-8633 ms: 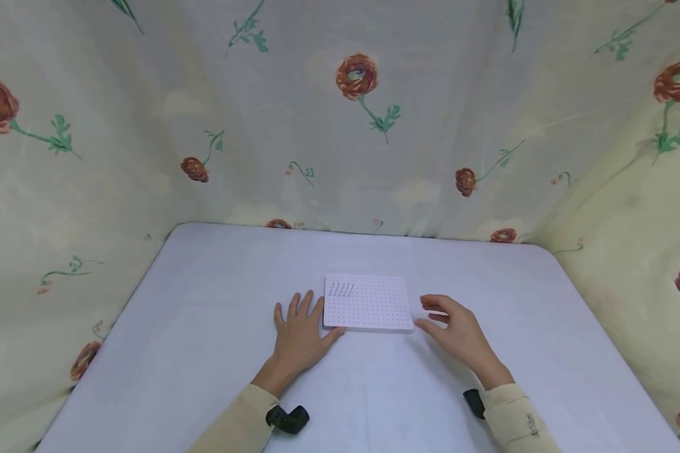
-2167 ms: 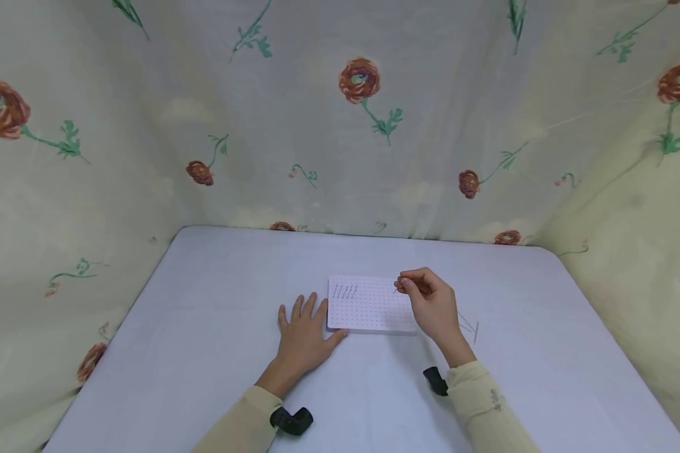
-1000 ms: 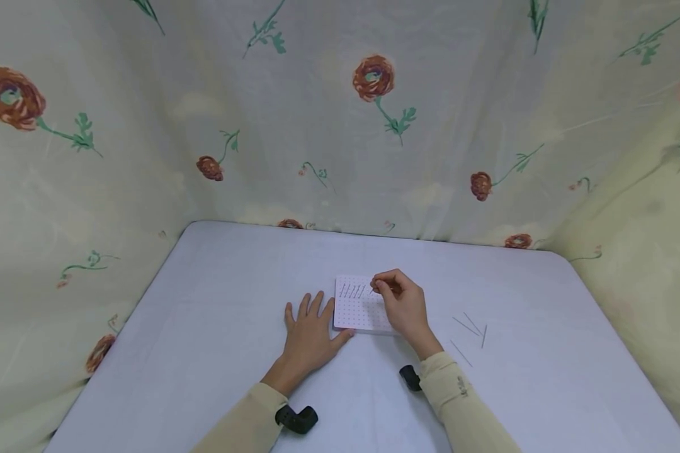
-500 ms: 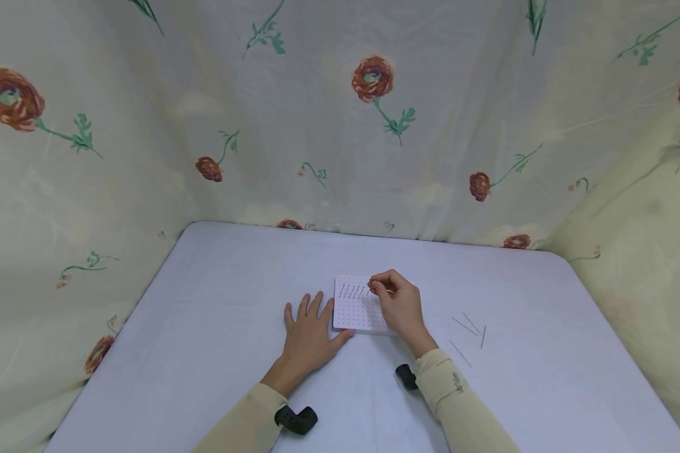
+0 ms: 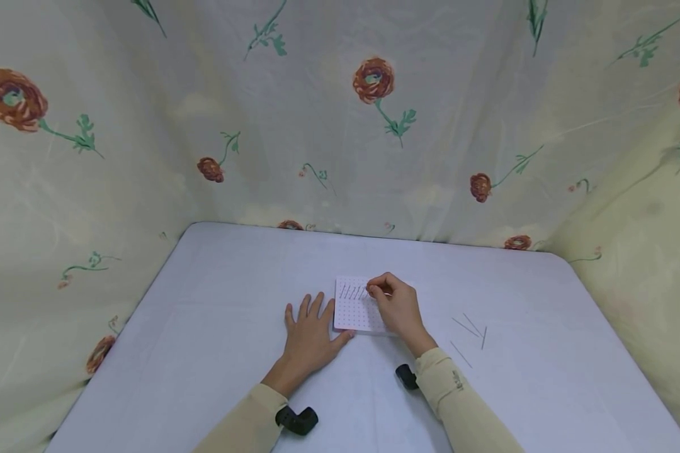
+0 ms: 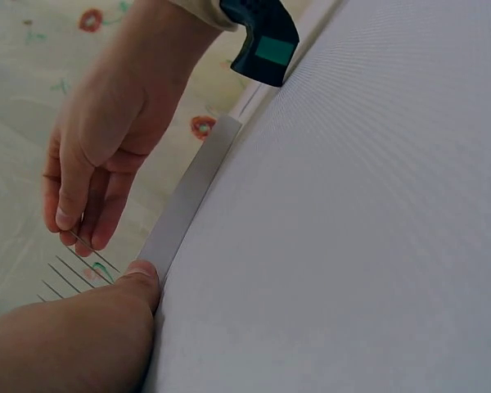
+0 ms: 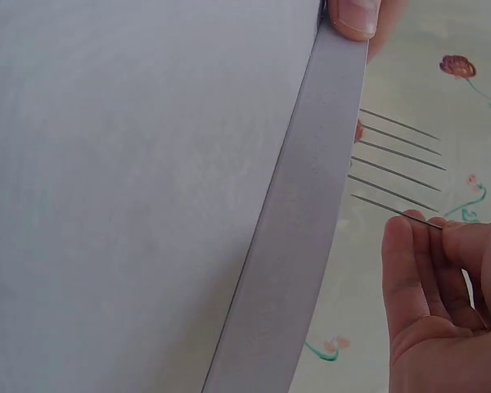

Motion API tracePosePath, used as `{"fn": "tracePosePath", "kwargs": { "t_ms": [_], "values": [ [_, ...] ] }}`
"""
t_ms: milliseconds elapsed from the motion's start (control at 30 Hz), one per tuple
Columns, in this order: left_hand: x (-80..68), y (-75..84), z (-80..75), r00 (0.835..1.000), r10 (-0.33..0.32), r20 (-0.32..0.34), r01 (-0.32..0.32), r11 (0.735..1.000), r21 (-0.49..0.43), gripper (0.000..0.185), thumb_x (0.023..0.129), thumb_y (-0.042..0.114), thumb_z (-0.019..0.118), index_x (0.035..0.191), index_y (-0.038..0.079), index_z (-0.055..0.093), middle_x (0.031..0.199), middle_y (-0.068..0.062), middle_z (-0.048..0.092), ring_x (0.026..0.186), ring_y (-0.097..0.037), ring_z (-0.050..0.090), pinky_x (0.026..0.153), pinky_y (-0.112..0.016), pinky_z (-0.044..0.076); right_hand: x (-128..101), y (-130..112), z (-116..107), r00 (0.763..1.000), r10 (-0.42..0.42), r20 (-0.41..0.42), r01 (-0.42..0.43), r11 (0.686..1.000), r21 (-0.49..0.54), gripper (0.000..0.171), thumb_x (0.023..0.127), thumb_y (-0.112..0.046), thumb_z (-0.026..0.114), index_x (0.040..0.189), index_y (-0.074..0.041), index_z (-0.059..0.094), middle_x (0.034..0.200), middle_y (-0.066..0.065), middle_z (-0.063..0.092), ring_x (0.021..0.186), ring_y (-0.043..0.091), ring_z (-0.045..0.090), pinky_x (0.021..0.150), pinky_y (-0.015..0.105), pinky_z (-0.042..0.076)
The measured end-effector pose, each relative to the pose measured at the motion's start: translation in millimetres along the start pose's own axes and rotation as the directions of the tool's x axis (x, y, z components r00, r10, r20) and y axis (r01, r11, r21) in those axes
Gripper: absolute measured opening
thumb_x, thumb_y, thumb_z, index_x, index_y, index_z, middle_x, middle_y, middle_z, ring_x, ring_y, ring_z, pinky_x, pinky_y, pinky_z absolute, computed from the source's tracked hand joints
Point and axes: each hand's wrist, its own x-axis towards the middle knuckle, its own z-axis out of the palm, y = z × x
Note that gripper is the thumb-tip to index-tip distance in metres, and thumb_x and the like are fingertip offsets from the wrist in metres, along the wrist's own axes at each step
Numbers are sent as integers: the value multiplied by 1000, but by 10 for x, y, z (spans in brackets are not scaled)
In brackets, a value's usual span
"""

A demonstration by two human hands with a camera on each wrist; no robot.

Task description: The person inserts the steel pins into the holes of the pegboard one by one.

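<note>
Needle [image 7: 393, 210] pinched in right hand [image 5: 395, 306], tip at pegboard [image 5: 354, 311].

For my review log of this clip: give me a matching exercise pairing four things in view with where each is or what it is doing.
1. left hand
2. right hand
3. loose pins
4. pegboard

A. lying flat on the table, to the right
B. flat beside the board's left edge
C. pinching a pin at the board
D. bears a row of upright pins

Pairs: 1-B, 2-C, 3-A, 4-D

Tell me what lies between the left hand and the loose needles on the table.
In the head view, the pegboard and the right hand lie between the left hand and the loose needles.
</note>
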Motion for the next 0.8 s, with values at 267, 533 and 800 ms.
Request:
{"fn": "tracePosePath", "kwargs": {
  "t_ms": [267,533,800],
  "values": [
    [13,2,2,1000,0,2,0,1000,9,82,81,72,49,143,20,42,151,-11,36,141,-38,27,108,-67,14,15,1,14,1000,16,18,-15,999,-50,6,92,-13,60,92,-16,66,96,0,71,93,14,65,84,32,55],
    [1,-4,8,1000,-6,5,6,1000,2,82,81,72,50,144,19,41,151,-12,35,142,-38,26,108,-68,13,4,-8,25,1000,7,25,-6,998,-60,6,91,-13,61,90,-16,66,94,0,71,91,14,65,83,33,55],
    [4,-4,-2,1000,4,-8,-4,1000,0,82,81,71,51,143,19,42,151,-12,37,141,-38,27,108,-68,14,-13,-18,38,997,35,69,-29,996,-86,5,91,-15,62,90,-18,66,94,0,71,90,15,63,81,33,53]
  ]
}}
